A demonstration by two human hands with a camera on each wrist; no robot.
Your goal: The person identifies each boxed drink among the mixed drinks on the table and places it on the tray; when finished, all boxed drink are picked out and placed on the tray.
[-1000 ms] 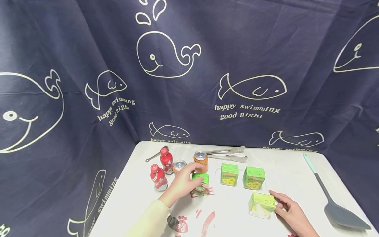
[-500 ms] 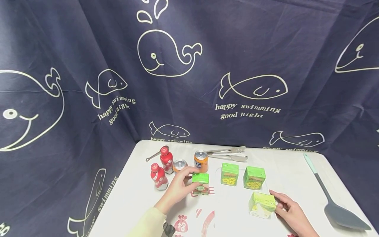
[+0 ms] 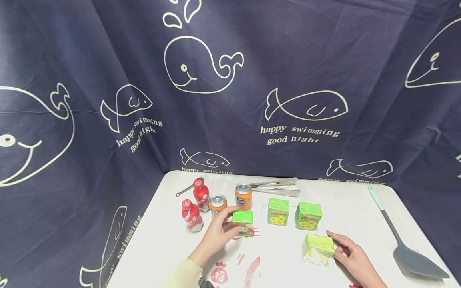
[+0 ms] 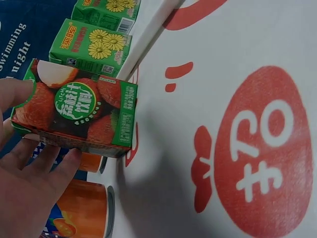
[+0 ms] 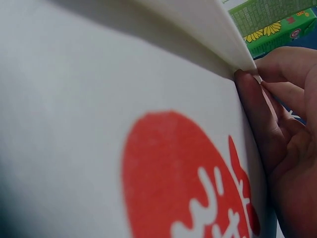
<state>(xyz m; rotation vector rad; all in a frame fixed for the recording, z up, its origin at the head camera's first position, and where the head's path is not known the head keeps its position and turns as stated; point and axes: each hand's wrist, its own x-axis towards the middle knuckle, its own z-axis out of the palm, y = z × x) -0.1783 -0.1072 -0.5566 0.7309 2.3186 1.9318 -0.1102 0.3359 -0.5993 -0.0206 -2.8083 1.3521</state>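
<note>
My left hand [image 3: 217, 232] grips a green-topped lychee drink carton [image 3: 243, 217] from its left side, thumb at the front and fingers behind. In the left wrist view, lychees and a green round label cover the front of this lychee drink carton [image 4: 106, 99]. My right hand [image 3: 354, 254] is at the right edge of a white tray [image 3: 281, 256]. Seen from the right wrist, its thumb and fingers pinch the rim of that tray [image 5: 218, 29]. Two green chrysanthemum drink cartons [image 3: 278, 212] and a paler yellow-green carton [image 3: 318, 249] stand on the tray.
Two orange cans [image 3: 243, 197] stand behind the left hand, and two red bottles [image 3: 192, 216] to its left. Metal tongs [image 3: 275, 191] and a small spoon [image 3: 185, 190] lie at the back. A grey spatula [image 3: 414, 262] lies far right.
My left hand has come down from over the lychee drink carton to its left side and now holds it. The carton has hardly moved. The right hand has stayed at the tray.
</note>
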